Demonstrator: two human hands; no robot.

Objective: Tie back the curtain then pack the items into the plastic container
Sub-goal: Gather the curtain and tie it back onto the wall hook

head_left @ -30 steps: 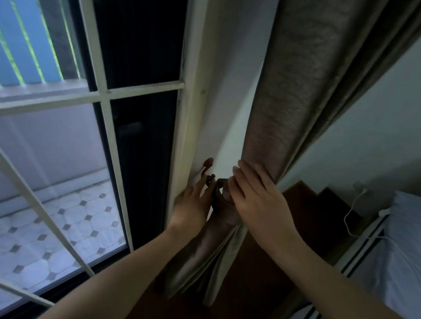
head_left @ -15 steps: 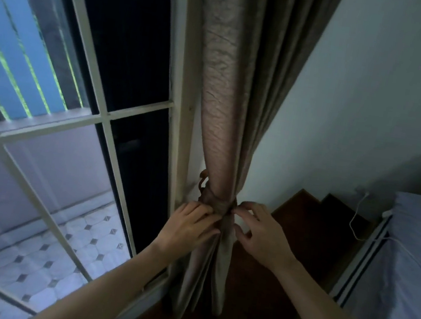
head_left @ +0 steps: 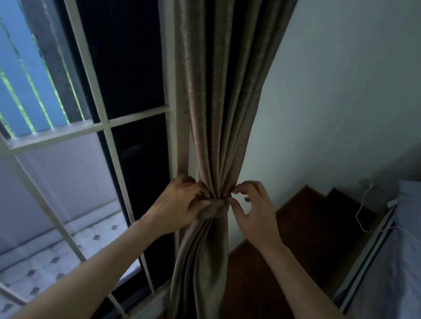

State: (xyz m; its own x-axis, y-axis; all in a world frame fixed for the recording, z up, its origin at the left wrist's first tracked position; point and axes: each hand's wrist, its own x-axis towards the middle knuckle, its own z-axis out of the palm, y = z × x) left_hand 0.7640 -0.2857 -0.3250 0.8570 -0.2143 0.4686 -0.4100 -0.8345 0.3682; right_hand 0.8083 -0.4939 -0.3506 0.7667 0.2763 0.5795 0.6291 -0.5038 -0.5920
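A taupe curtain (head_left: 223, 80) hangs gathered into one bundle beside the white window frame. A tieback band (head_left: 215, 206) of the same cloth cinches it at its waist. My left hand (head_left: 180, 205) grips the band and the bundle from the left, fingers curled into the cloth. My right hand (head_left: 253, 214) is at the band's right side, thumb and forefinger pinching its edge, the other fingers spread. The plastic container and the items are not in view.
A barred white window (head_left: 73, 124) fills the left, with a tiled balcony floor (head_left: 34, 267) outside. A pale wall (head_left: 363, 86) is on the right. A bed with a grey-blue sheet (head_left: 413, 269), a white cable (head_left: 362, 207) and dark wooden floor (head_left: 261, 288) lie at the right.
The curtain has been pulled together over the frame and cinched. Both hands went from holding the bundle near the wall hook to working the band at its waist. The view shifted right.
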